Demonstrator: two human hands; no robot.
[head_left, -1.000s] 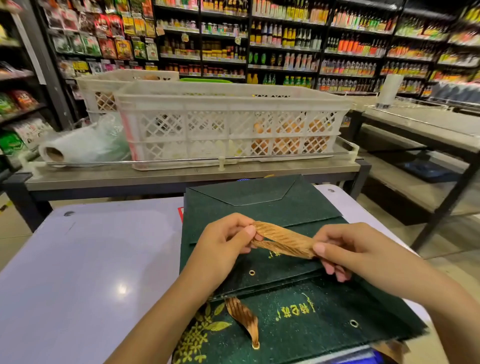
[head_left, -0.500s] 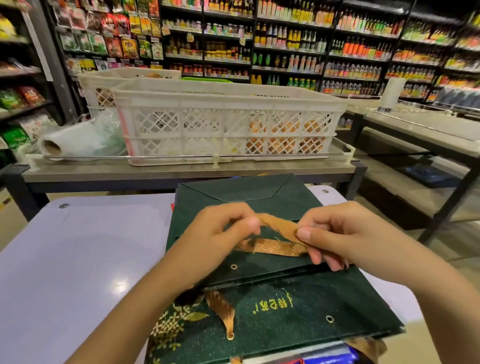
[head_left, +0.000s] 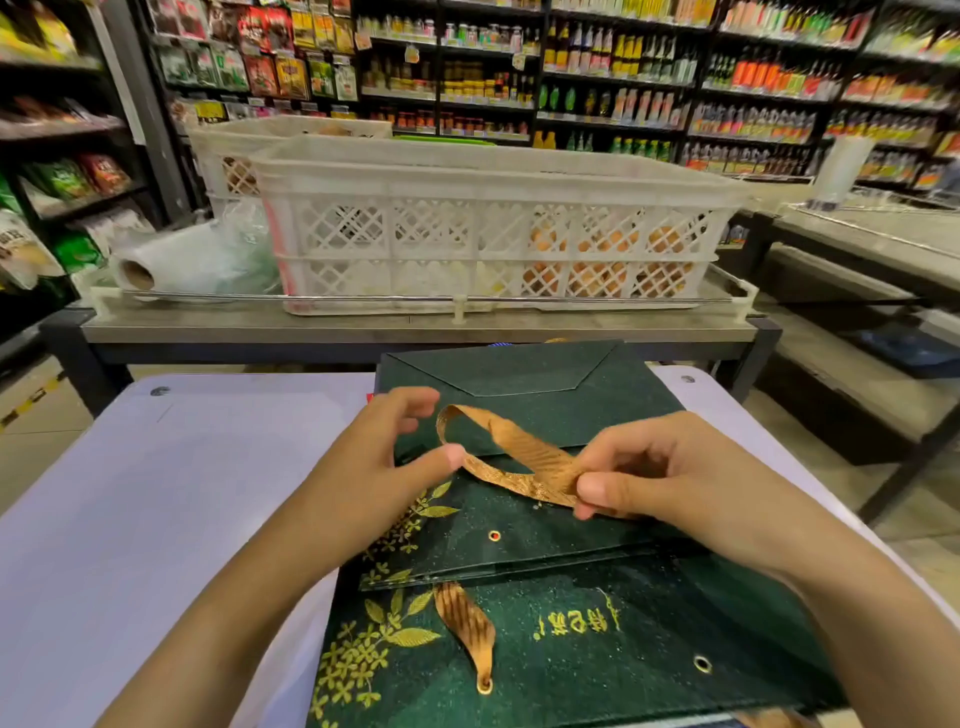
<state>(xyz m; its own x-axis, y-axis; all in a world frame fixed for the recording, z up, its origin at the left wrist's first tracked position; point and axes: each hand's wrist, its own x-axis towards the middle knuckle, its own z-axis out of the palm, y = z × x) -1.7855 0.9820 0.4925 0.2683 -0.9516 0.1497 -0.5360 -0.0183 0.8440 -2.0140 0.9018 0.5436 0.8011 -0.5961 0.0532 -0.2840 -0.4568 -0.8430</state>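
**A:** In the head view, where is the gold ribbon (head_left: 524, 452)?

**B:** It is over the middle of the upper green bag (head_left: 613, 415). Our right hand (head_left: 675, 483) pinches it between thumb and forefinger where its two strands meet, above the bag's right half. From that pinch the ribbon arcs in an open loop toward the bag's folded far end.

**A:** And our left hand (head_left: 374, 467)?

**B:** Its fingers are spread and relaxed and grip nothing. It hovers over the bag's left edge, and the thumb tip looks to be touching the loop's near strand.

**A:** Which step are we in?

**B:** We judge it to be fitting the handle. The brass eyelet (head_left: 494, 535) near this bag's near edge is empty. The lower green bag (head_left: 597, 675), which sticks out from under that edge, already has a ribbon tail (head_left: 465, 623) through one of its holes.

**A:** What does the next move ask of us?

**B:** Probably finding a free ribbon end, narrowing it and steering it down to that empty eyelet. We can't see a free end, and it may be hidden inside the right hand. The left hand would need to take a strand so the loop doesn't twist.

**A:** What else is around the bag?

**B:** It lies on the white table (head_left: 156, 493), and a white crate (head_left: 467, 234) stands beyond its far end.
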